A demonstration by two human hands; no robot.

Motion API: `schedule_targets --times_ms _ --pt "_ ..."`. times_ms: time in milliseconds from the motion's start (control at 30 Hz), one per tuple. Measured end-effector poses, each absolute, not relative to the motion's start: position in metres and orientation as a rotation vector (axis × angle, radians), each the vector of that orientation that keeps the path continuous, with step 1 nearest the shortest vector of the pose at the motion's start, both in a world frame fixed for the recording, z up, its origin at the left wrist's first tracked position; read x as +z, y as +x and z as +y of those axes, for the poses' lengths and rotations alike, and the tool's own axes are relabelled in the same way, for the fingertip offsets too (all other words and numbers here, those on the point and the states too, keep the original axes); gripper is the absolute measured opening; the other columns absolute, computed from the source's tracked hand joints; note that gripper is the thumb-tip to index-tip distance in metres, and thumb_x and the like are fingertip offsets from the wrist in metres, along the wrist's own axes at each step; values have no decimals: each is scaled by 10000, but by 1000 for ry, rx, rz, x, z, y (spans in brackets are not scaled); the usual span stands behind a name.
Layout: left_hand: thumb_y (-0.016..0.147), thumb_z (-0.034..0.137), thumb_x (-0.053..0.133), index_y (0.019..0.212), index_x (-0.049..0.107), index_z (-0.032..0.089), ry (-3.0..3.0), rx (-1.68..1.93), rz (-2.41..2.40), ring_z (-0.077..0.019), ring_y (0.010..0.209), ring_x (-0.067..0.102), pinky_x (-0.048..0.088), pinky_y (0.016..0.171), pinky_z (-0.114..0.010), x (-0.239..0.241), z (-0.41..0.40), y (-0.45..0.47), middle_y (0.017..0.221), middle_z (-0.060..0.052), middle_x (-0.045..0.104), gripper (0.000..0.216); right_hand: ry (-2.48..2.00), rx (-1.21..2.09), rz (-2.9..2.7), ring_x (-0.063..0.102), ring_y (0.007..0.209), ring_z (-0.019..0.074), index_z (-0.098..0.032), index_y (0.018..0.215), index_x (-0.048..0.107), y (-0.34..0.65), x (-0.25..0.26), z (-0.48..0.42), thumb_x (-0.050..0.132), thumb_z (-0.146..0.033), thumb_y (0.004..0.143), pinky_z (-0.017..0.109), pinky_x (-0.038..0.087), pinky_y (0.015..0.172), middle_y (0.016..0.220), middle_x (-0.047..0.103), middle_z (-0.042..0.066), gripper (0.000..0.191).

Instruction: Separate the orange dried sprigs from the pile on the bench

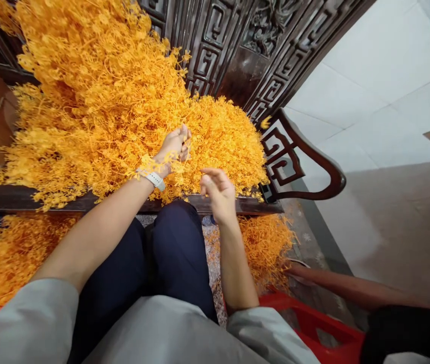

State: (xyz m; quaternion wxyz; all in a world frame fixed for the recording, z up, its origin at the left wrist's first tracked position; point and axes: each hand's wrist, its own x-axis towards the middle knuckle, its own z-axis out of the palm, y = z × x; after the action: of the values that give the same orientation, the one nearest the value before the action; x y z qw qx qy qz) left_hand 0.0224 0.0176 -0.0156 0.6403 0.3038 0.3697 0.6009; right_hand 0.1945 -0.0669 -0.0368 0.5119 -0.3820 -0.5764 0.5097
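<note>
A big heap of orange plastic flower sprigs (97,91) covers the wooden bench seat in front of me. My left hand (175,144), with a white watch band (154,179) at its wrist, is over the heap. Its fingers are closed on an orange flower sprig (152,164), whose thin stems and blossoms trail back across the wrist. Lower and to the right, my right hand (220,194) is raised near the seat's front edge. Thumb and forefinger are bent and slightly apart, with nothing visible between them; the other fingers are partly hidden.
A dark carved backrest (238,71) rises behind the heap, with a curved armrest (313,192) at the right. More orange sprigs (266,247) lie below the seat on both sides. A red plastic stool (313,323) and another person's leg (336,283) are at lower right.
</note>
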Motion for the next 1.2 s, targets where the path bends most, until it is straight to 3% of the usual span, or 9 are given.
schedule_targets --times_ms 200,300,433,567,667,800,900,1033,1200 --pt "1103 444 549 820 493 213 725 1287 791 -56 326 253 212 370 -200 -18 12 32 461 100 338 370 -1008 983 -1718 553 713 119 -254 1429 530 179 -74 -63 669 -455 1035 287 432 650 1063 657 29 464" --pt "1098 449 559 823 504 210 756 1272 832 -54 327 261 225 372 -195 -21 11 36 462 94 357 368 -988 927 -1765 550 721 130 -213 1158 626 179 -77 -56 638 -433 1052 291 435 687 932 644 12 245" --pt "1059 529 609 820 509 219 695 1350 837 -58 341 269 223 381 -212 -27 24 31 471 93 328 405 -834 973 -1941 557 732 132 -203 921 625 179 -56 -76 620 -350 1066 286 445 727 811 607 -5 207" --pt "1013 605 652 807 493 226 585 1482 925 -75 385 296 227 413 -255 -29 46 6 499 74 355 460 242 1478 -2116 679 790 111 -237 956 699 186 -22 -119 695 -250 1020 247 499 742 929 756 18 66" --pt "1025 616 629 794 473 229 614 1495 925 -79 403 265 214 444 -266 -27 51 -9 491 80 331 477 1065 1646 -2120 693 752 91 -279 943 742 202 -5 -132 815 -340 935 231 500 688 969 783 11 96" --pt "1064 597 564 780 455 225 655 1461 872 -67 390 191 184 429 -261 -21 39 -2 463 87 305 480 28 1507 -1552 517 570 114 -342 1042 735 225 -3 -104 565 -600 1055 252 451 546 762 648 -8 309" --pt "1068 580 565 789 459 226 606 1451 890 -66 356 214 185 395 -243 -18 25 16 448 91 307 463 -800 1135 -1264 457 634 139 -302 1192 680 218 -15 -79 540 -586 1044 271 447 571 857 586 20 349" --pt "1072 549 570 819 494 219 635 1408 879 -68 331 274 215 366 -212 -20 13 35 450 93 351 422 -1017 946 -1526 550 737 146 -258 1254 635 185 -42 -77 747 -484 955 290 483 671 971 617 30 390" --pt "1093 459 553 826 497 215 722 1380 903 -55 316 258 245 368 -183 -27 10 44 469 105 360 365 -949 592 -1924 593 810 197 -220 993 661 172 -54 -83 591 -306 1042 350 498 801 918 656 61 121"
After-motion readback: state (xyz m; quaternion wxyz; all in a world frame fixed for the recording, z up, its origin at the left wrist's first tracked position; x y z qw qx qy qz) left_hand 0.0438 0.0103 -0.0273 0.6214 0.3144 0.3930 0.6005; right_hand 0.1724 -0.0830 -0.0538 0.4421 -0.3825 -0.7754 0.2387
